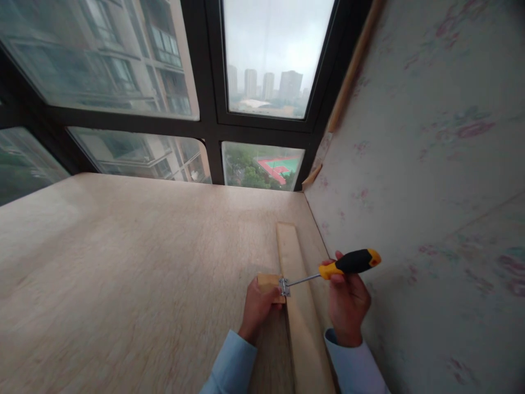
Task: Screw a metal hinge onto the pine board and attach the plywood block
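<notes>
My left hand (260, 302) is closed on a small wooden block (268, 281), its fingers at the block's near edge. A small metal hinge (284, 287) lies where the block meets a long wooden board (299, 295). In my right hand (348, 301) is a screwdriver (353, 262) with a yellow and black handle, gripped near the front of the handle. Its shaft slants down to the left, and the tip is at the hinge. Whether a screw sits under the tip is too small to tell.
The board lies lengthwise on a beige stone-patterned sill (135, 262). A wall with floral wallpaper (430, 191) rises close on the right. Dark-framed windows (215, 120) stand at the back. Peeling edging (313, 176) hangs at the wall's corner.
</notes>
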`<state>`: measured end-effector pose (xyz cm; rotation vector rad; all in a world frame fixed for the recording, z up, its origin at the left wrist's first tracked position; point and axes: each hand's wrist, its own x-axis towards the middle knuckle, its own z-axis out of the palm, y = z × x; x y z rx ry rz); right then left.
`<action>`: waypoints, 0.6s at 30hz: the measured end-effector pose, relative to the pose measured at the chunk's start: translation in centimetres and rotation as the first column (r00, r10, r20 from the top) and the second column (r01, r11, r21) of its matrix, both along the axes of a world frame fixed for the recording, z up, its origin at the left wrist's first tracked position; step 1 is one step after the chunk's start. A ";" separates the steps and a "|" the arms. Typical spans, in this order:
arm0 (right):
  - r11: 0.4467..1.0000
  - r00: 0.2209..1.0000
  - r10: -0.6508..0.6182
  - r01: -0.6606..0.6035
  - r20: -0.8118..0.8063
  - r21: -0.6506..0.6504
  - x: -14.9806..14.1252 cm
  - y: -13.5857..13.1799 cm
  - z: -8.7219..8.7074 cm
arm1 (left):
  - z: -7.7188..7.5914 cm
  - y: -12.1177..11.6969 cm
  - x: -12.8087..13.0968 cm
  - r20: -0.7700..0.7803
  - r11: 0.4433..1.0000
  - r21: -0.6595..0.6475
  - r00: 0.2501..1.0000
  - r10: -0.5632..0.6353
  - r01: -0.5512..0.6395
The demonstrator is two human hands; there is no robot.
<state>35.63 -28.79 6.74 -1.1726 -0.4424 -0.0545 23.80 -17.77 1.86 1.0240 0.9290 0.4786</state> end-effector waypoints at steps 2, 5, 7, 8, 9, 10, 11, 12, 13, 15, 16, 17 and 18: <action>1.000 0.999 -0.001 0.002 0.032 -0.021 -0.2 -0.1 0.0 | 0.2 0.0 0.0 -0.012 1.000 -0.013 1.000 0.012 -0.012; 0.996 0.997 0.010 -0.002 0.081 -0.089 -0.4 -0.3 -0.1 | 0.4 0.0 0.1 -0.022 1.000 -0.014 1.000 0.011 -0.011; 0.992 0.994 0.027 -0.013 0.110 -0.125 -0.4 -0.5 -0.2 | 0.3 0.0 0.1 -0.022 1.000 -0.009 1.000 0.003 -0.003; 0.991 0.992 0.037 -0.021 0.120 -0.133 -0.4 -0.5 -0.2 | 0.2 0.0 0.1 -0.021 1.000 -0.006 1.000 0.000 0.000; 0.990 0.991 0.049 -0.032 0.127 -0.137 -0.4 -0.6 -0.1 | 0.2 -0.1 0.1 -0.019 1.000 -0.003 1.000 -0.003 0.003; 0.989 0.989 0.062 -0.043 0.134 -0.138 -0.5 -0.6 -0.1 | 0.2 -0.1 0.1 -0.019 1.000 -0.001 1.000 -0.003 0.003; 0.988 0.987 0.077 -0.057 0.139 -0.143 -0.6 -0.6 0.0 | 0.2 -0.1 0.0 -0.020 1.000 0.001 1.000 -0.001 0.001; 0.986 0.985 0.096 -0.074 0.145 -0.151 -0.6 -0.6 0.1 | 0.3 -0.2 0.0 -0.021 1.000 0.002 1.000 0.002 -0.002; 0.982 0.981 0.121 -0.095 0.150 -0.164 -0.7 -0.6 0.1 | 0.4 -0.2 0.0 -0.023 1.000 0.003 1.000 0.004 -0.004; 0.972 0.973 0.165 -0.133 0.159 -0.194 -0.9 -0.6 0.2 | 0.7 -0.3 0.0 -0.029 1.000 0.009 1.000 0.005 -0.005; 0.967 0.970 0.183 -0.148 0.161 -0.208 -1.0 -0.5 0.2 | 0.9 -0.3 0.0 -0.030 1.000 0.014 1.000 0.004 -0.003; 0.962 0.966 0.198 -0.160 0.163 -0.223 -1.0 -0.5 0.2 | 1.0 -0.4 -0.1 -0.030 1.000 0.018 1.000 0.001 0.000; 0.957 0.964 0.209 -0.167 0.165 -0.236 -1.1 -0.5 0.2 | 1.1 -0.4 -0.1 -0.031 1.000 0.021 1.000 -0.001 0.001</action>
